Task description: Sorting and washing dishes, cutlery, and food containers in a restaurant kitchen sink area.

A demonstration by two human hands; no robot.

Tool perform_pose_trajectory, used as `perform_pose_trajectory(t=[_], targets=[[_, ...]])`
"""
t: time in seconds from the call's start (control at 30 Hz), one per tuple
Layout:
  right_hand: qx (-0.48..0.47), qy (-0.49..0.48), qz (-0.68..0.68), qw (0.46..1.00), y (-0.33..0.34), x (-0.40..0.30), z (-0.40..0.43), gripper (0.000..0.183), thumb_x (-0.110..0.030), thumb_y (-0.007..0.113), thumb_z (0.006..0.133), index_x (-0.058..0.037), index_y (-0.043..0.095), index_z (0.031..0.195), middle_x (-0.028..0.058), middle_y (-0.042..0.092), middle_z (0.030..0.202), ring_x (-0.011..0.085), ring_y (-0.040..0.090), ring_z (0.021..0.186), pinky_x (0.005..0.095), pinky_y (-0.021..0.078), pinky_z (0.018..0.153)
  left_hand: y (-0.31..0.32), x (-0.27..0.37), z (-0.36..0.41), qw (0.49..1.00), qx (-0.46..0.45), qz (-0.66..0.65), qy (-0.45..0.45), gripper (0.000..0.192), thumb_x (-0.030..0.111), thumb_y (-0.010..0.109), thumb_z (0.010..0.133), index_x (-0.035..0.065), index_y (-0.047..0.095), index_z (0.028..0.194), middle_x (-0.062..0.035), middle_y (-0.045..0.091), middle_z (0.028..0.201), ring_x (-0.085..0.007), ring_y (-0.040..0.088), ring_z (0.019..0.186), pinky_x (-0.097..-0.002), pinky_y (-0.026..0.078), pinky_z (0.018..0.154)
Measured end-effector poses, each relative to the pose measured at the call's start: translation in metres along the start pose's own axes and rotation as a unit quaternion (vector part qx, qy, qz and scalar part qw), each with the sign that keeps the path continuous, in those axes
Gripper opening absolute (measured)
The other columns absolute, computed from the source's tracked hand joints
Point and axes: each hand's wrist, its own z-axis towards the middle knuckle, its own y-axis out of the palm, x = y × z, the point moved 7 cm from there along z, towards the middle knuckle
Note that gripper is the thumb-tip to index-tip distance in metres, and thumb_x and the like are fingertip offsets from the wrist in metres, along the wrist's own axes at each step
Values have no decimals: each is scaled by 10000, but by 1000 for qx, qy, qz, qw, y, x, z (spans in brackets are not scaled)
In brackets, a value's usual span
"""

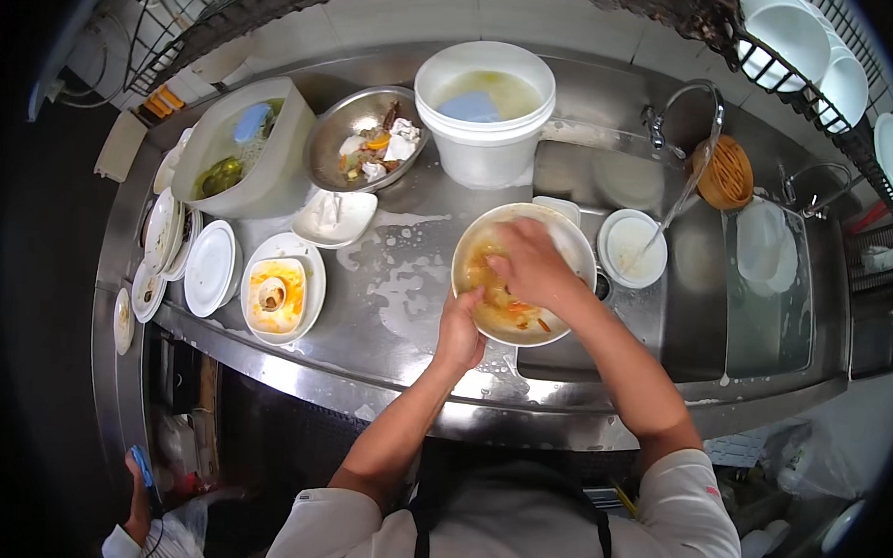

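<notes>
My left hand (pixel 462 330) grips the near left rim of a large white bowl (pixel 581 256), which is tilted over the edge between the steel counter and the sink. Brownish liquid and orange food bits lie in the bowl. Inside it is my right hand (pixel 525 258), blurred, with its fingers bent; whether it holds anything cannot be told. Just right of the bowl, small stacked white dishes (pixel 632 248) sit in the sink basin under running water from a curved tap (pixel 711 93). Behind the bowl stands a white bucket (pixel 484 151) with cloudy liquid and a blue object inside.
A steel bowl (pixel 326 146) of food scraps and a plastic tub (pixel 280 177) stand at the back left. Dirty plates (pixel 315 274) crowd the left counter. A bamboo steamer (pixel 724 173) is behind the right basins. Wire racks (pixel 782 69) hang overhead. Another person's hand (pixel 132 463) shows at lower left.
</notes>
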Motion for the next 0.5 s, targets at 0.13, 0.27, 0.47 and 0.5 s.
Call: perform_pose_trajectory(t=[0.13,0.27,0.47,0.5], targets=[[-210,-111,83,968,54,-48,8,136,-86,557,758,-49,551,889,152,553,954,337,524,944,413,406,824,-13,38,1,999,32,1,38,382,154,435,870,1,399,1218,-125,530,1155,-239,573,1008,-348,499,824],[-405,-91,-45,909,46,-64,13,61,-73,554,769,-49,576,821,142,570,832,325,551,858,427,422,728,-39,77,1,995,51,87,14,287,136,447,832,-15,480,1074,-111,589,947,-207,615,719,-285,493,518],[82,-113,108,984,-48,-84,42,114,-60,560,782,-36,604,885,159,611,903,321,583,844,384,463,734,-54,184,18,970,143,192,50,308,61,397,808,-94,451,1068,-209,574,924,-276,633,700,-349,528,483],[151,-30,161,975,-61,-71,36,123,-64,559,801,-29,606,909,158,612,907,310,589,827,360,468,736,-56,206,26,969,150,187,67,371,37,396,806,-122,412,1140,-243,564,990,-325,652,776,-403,584,535]])
